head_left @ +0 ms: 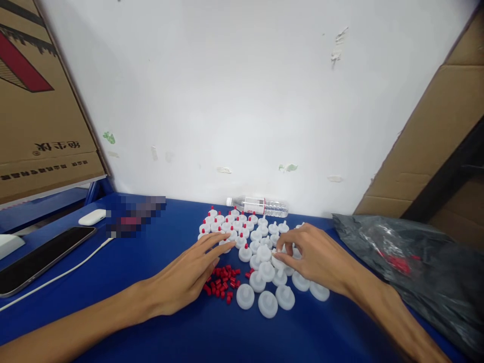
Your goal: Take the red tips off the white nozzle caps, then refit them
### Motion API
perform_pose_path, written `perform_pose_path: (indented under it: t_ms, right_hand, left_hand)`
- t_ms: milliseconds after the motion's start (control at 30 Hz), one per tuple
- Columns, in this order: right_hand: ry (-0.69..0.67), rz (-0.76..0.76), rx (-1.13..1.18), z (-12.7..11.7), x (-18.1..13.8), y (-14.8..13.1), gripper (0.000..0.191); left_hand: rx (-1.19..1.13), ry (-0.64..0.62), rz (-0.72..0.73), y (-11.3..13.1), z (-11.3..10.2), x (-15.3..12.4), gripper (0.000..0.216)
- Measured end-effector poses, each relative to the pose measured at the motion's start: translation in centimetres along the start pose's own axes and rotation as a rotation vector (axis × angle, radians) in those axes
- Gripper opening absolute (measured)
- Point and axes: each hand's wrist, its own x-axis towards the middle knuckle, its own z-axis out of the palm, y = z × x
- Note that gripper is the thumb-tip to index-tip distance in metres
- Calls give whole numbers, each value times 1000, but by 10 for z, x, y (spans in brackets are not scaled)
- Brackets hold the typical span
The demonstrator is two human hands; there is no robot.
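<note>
White plastic nozzle caps (264, 272) are spread in a cluster on the blue worktop (170, 327), the farther ones (toward the wall) fitted with red tips. One cap is pinched in the closed grip of the right hand (317, 259). The left hand (185, 277) is laid flat, its grip open, fingers stretched beside a heap of small red plastic tips (223, 285). A clear plastic water bottle (260, 206) is laid behind the cluster, and a black plastic bag (408, 272) is seen at the right.

Bright even light, soft blur, warped edges
</note>
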Motion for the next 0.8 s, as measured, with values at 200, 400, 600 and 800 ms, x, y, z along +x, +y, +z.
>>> perform_pose_path:
  t_ms: [200,400,600,800]
  right_hand:
    - [50,-45,-19,0,-1,2,21]
    - [50,-27,-6,-1,-1,-1,23]
    - [121,-50,-21,-1,-2,0,38]
    - [269,-167,-116,2,0,1,43]
  left_hand:
    - [-3,56,-32,-1,2,2,51]
    - [-27,92,-56,-3,4,3,44]
    - [4,82,-115,-11,9,2,47]
    - [26,92,-167,-18,8,4,26]
